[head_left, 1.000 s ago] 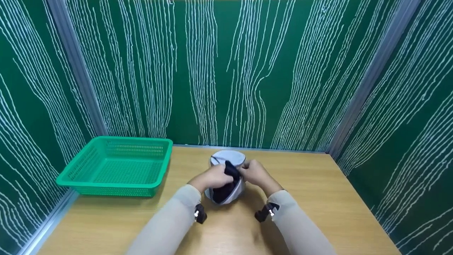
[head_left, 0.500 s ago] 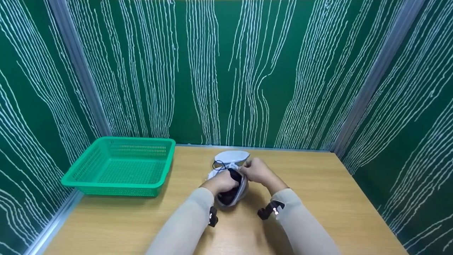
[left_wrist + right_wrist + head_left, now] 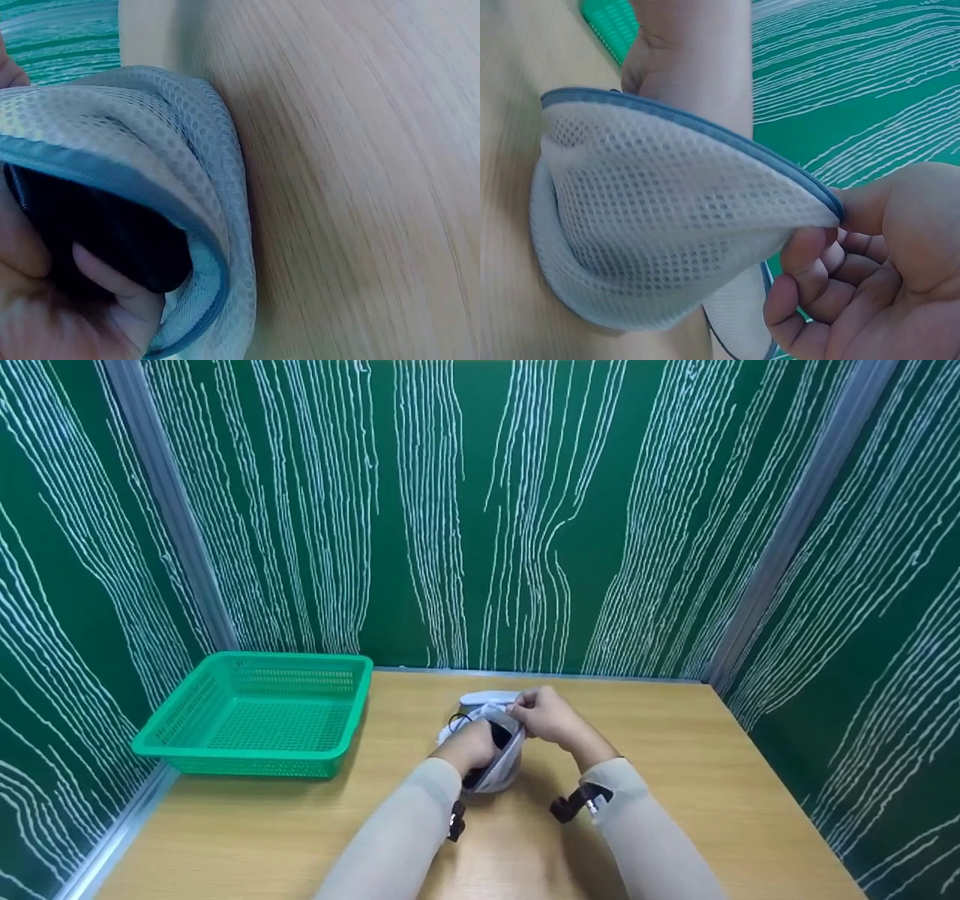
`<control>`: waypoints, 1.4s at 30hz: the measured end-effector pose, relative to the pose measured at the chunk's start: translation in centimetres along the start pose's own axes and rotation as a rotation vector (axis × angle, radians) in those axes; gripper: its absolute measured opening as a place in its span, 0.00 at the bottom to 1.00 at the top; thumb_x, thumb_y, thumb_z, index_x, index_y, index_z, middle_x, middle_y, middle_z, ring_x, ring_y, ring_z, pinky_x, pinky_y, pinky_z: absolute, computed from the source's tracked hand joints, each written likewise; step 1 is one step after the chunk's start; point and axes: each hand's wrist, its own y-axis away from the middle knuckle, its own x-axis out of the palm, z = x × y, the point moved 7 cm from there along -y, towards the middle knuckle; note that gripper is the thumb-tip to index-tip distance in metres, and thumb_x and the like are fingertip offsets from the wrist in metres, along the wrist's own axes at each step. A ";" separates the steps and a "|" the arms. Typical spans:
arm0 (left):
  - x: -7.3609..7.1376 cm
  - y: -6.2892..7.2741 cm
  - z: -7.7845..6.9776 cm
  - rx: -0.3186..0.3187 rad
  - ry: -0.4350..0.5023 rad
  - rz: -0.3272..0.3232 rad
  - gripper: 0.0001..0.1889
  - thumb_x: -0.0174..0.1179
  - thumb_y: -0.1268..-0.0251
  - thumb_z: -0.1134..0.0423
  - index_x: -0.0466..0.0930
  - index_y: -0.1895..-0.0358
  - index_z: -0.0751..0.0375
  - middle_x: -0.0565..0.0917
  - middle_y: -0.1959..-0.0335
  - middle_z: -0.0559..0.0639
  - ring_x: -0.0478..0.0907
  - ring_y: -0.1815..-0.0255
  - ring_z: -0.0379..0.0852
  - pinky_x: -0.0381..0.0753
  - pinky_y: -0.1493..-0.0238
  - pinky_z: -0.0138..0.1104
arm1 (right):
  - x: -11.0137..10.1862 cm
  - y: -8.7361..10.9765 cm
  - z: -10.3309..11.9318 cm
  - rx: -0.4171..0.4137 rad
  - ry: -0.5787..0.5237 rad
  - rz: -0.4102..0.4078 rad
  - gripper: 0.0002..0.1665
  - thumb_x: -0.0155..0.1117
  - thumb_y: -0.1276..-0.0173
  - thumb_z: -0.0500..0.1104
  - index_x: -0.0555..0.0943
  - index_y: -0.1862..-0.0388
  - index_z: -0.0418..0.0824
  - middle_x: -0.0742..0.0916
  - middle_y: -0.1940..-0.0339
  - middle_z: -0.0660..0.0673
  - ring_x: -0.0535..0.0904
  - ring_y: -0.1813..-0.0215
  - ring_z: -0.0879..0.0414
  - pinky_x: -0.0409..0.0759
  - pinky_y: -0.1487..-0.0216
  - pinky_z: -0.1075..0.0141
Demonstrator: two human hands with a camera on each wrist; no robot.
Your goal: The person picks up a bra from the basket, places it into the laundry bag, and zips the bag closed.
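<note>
A white mesh laundry bag [image 3: 510, 769] with grey-blue edging stands at the middle of the table, its mouth gaping. My left hand [image 3: 471, 744] reaches inside; in the left wrist view its fingers curl against a black cloth [image 3: 112, 225] within the mesh. The fingertips deeper in are hidden. With thumb and forefinger my right hand [image 3: 855, 262] pinches the edge of the mouth and holds it up. Behind the opening, the bag's round white lid [image 3: 487, 698] is folded back. A thin black cord [image 3: 457, 720] loops out at the left side.
A green plastic basket [image 3: 352, 727] with perforated walls stands at the table's back left. Green panels with white wavy lines [image 3: 480, 547] enclose the wooden table [image 3: 637, 750] at the back and sides.
My left hand has gone down into the bag with the black cloth, which stood up above the rim before. The right hand keeps its pinch on the rim; the lid has tipped flatter.
</note>
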 end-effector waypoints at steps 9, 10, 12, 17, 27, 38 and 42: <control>-2.4 4.0 -2.2 -0.042 0.011 -0.115 0.19 0.72 0.29 0.57 0.89 0.43 0.66 0.92 0.48 0.56 0.87 0.50 0.51 0.91 0.38 0.50 | -1.0 -0.1 -1.0 -0.014 -0.099 -0.046 0.10 0.64 0.16 0.38 0.87 0.57 0.33 0.84 0.72 0.50 0.79 0.70 0.59 0.76 0.67 0.69; -2.9 4.7 -2.4 -0.049 0.035 -0.125 0.22 0.74 0.28 0.53 0.89 0.41 0.65 0.93 0.46 0.56 0.88 0.48 0.52 0.90 0.36 0.52 | -1.0 -0.1 -1.1 -0.015 -0.096 -0.052 0.10 0.65 0.16 0.38 0.87 0.57 0.33 0.84 0.72 0.50 0.79 0.70 0.59 0.76 0.68 0.69; -3.7 5.4 -2.5 -0.057 0.069 -0.158 0.27 0.75 0.28 0.43 0.89 0.39 0.61 0.93 0.45 0.53 0.89 0.47 0.51 0.90 0.35 0.52 | -1.0 -0.1 -1.3 -0.010 -0.095 -0.058 0.09 0.66 0.17 0.39 0.87 0.58 0.35 0.85 0.73 0.51 0.79 0.69 0.59 0.75 0.68 0.68; -7.1 6.5 -1.6 -0.060 0.122 -0.318 0.23 0.68 0.26 0.33 0.93 0.54 0.48 0.93 0.54 0.48 0.89 0.54 0.50 0.90 0.46 0.51 | -1.1 -0.3 -1.8 0.008 -0.064 -0.068 0.10 0.67 0.18 0.41 0.88 0.61 0.39 0.85 0.73 0.51 0.79 0.69 0.58 0.74 0.68 0.69; -7.2 6.1 3.7 -0.140 0.143 -0.293 0.13 0.69 0.22 0.57 0.82 0.67 0.57 0.83 0.70 0.50 0.79 0.74 0.47 0.78 0.71 0.38 | -1.3 -0.5 -2.9 0.043 0.006 -0.120 0.12 0.67 0.15 0.45 0.90 0.57 0.39 0.86 0.71 0.50 0.79 0.68 0.58 0.73 0.66 0.67; -6.5 6.3 3.7 -0.095 0.238 -0.289 0.14 0.65 0.27 0.68 0.76 0.74 0.55 0.77 0.74 0.46 0.76 0.72 0.44 0.72 0.73 0.31 | -0.2 1.2 3.0 -0.247 0.301 -0.202 0.07 0.74 0.23 0.38 0.92 0.53 0.34 0.93 0.59 0.41 0.89 0.55 0.49 0.91 0.51 0.52; -6.6 6.4 3.2 -0.072 0.295 -0.299 0.14 0.67 0.23 0.69 0.78 0.72 0.57 0.77 0.72 0.47 0.77 0.69 0.45 0.75 0.69 0.31 | 2.9 1.9 5.0 -0.380 0.442 0.002 0.06 0.76 0.23 0.39 0.94 0.53 0.37 0.95 0.57 0.44 0.91 0.54 0.51 0.93 0.47 0.51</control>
